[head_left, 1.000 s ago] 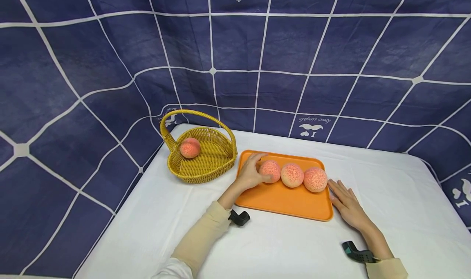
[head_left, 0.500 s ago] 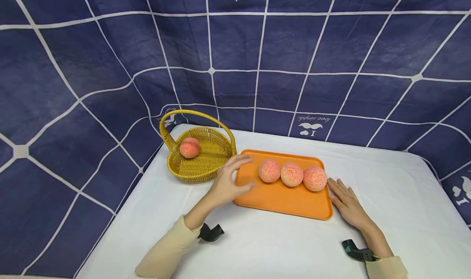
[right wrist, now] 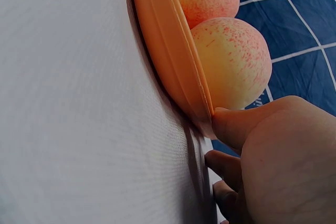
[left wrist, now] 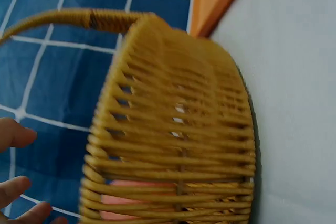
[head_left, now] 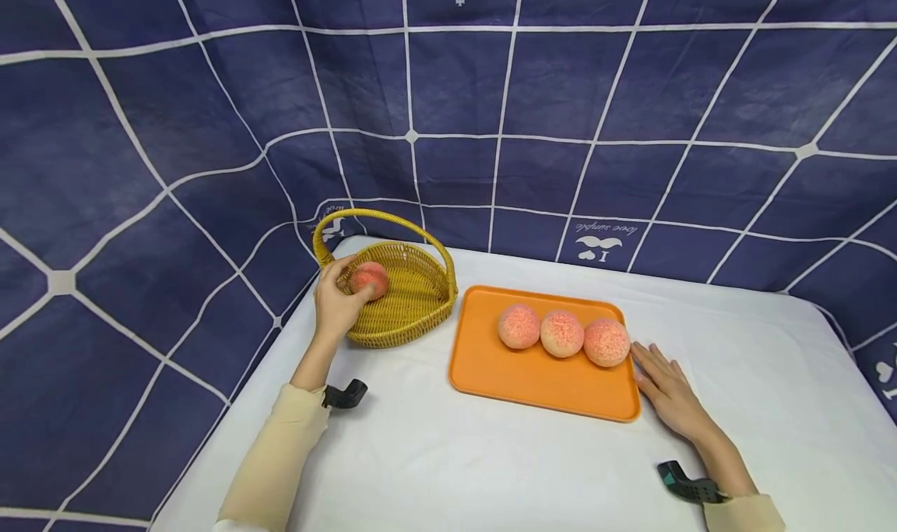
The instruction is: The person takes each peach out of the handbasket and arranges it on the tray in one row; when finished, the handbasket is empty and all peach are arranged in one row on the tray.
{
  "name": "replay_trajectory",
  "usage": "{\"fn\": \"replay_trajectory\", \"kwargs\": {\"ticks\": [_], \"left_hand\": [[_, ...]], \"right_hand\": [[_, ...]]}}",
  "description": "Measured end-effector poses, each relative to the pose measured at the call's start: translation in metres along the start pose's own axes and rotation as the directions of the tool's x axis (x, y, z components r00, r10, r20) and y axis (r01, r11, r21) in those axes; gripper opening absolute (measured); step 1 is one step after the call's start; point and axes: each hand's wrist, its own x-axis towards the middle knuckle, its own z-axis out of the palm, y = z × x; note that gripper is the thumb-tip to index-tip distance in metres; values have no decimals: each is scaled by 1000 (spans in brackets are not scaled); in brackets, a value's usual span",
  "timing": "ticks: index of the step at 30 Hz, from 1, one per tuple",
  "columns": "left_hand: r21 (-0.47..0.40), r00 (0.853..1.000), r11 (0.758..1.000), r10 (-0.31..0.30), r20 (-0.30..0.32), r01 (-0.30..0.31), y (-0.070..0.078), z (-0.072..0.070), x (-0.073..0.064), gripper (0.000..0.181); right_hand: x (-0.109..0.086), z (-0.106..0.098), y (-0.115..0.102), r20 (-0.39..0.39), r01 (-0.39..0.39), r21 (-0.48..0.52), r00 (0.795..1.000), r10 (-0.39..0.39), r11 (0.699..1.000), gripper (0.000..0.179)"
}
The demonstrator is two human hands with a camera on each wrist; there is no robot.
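Note:
In the head view my left hand (head_left: pixel 336 302) reaches over the near left rim of the yellow wicker basket (head_left: pixel 413 325). Its thumb and fingers are spread about the peach (head_left: pixel 369 277) lying inside. In the left wrist view that peach (left wrist: pixel 139 198) shows through the weave, and the spread fingers (left wrist: pixel 16 190) appear above the rim. My right hand (head_left: pixel 673 399) rests at the right end of the orange tray (head_left: pixel 539 388), fingers extended on the table, thumb touching the tray's rim. Three peaches sit in a row on the tray, the right one (head_left: pixel 606 342) nearest this hand.
The basket's tall arched handle (head_left: pixel 392 219) stands over its opening. Left of the tray, white cloth (head_left: pixel 406 415) covers the table. A dark blue curtain with white lines (head_left: pixel 546 88) hangs behind and along the left side.
My left hand has left the left peach on the tray and moved left to the peach in the basket. My right hand stays at the tray's edge.

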Motion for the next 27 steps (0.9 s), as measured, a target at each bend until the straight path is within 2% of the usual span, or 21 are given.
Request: {"fn": "replay_trajectory", "kwargs": {"ticks": [4, 7, 10, 15, 19, 24, 27], "left_hand": [[37, 996, 996, -86, 33, 85, -12, 6, 14, 57], [67, 991, 990, -125, 55, 121, -17, 12, 22, 59], [58, 985, 986, -159, 64, 155, -19, 17, 26, 59], [49, 977, 978, -205, 63, 202, -24, 23, 29, 58], [84, 968, 969, -240, 74, 234, -29, 25, 30, 56], [127, 948, 953, -291, 130, 275, -31, 27, 30, 59], [153, 942, 949, -299, 151, 276, -32, 29, 31, 63]], "right_hand": [[-1, 1, -1, 2, -15, -1, 1000, 15, 1000, 56], [-1, 0, -2, 1, -19, -2, 1000, 19, 1000, 56], [-1, 0, -2, -1, -20, -3, 1000, 20, 1000, 55], [-1, 1, -2, 5, -27, -9, 1000, 27, 1000, 56], [0, 2, -3, 5, -28, -10, 1000, 28, 1000, 56], [0, 1, -2, 3, -23, -12, 1000, 23, 1000, 55], [-1, 1, -2, 0, -21, -12, 1000, 21, 1000, 55]]}}
